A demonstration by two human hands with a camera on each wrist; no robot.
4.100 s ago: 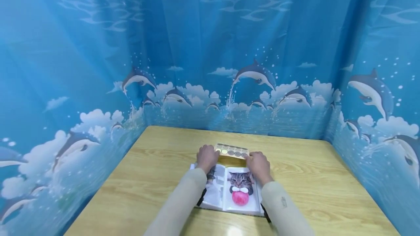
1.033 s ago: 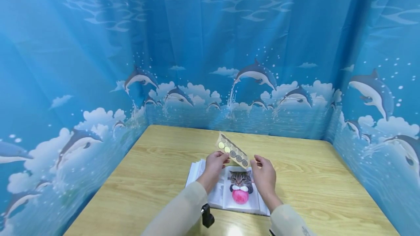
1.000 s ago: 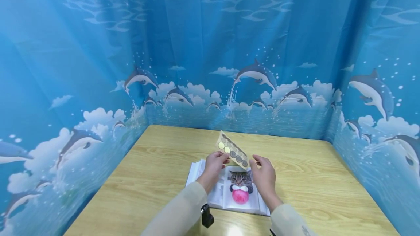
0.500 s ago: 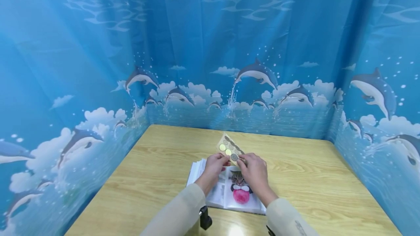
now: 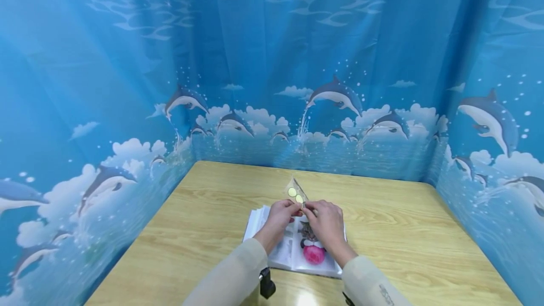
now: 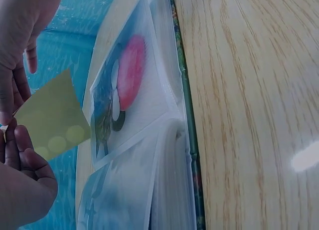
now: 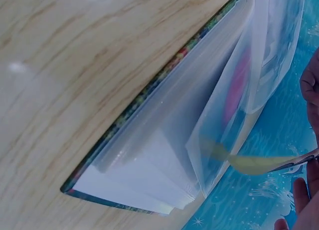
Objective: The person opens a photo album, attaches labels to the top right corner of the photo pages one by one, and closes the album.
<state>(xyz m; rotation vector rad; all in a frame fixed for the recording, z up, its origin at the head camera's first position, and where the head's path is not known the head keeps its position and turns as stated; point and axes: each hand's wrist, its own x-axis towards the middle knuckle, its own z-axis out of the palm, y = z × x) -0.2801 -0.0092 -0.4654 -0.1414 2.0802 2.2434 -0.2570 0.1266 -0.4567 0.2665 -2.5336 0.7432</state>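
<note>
In the head view, a sticker sheet (image 5: 296,191) with round stickers is held up, tilted, above an open photo album (image 5: 293,259). My left hand (image 5: 278,218) pinches its lower edge. My right hand (image 5: 326,221) pinches the sheet close beside the left fingertips, hiding several of the darker stickers. The sheet's plain yellowish back (image 6: 52,115) faces the left wrist view, with faint circles showing through. From the right wrist view the sheet (image 7: 249,164) appears almost edge-on and bent. Whether a sticker is lifting between the fingertips is hidden. The album's right page carries a cat picture with a pink ball (image 5: 314,254).
The album lies on a wood-grain table (image 5: 416,235); its clear sleeves (image 7: 164,125) stand partly fanned. A blue dolphin curtain (image 5: 272,60) hangs round the back and sides. A small black device (image 5: 267,283) is strapped at the left wrist.
My right hand has moved left from the sheet's right end to beside the left fingertips, covering darker stickers. Earlier, the two hands held the sheet level at its ends; now it slants.
</note>
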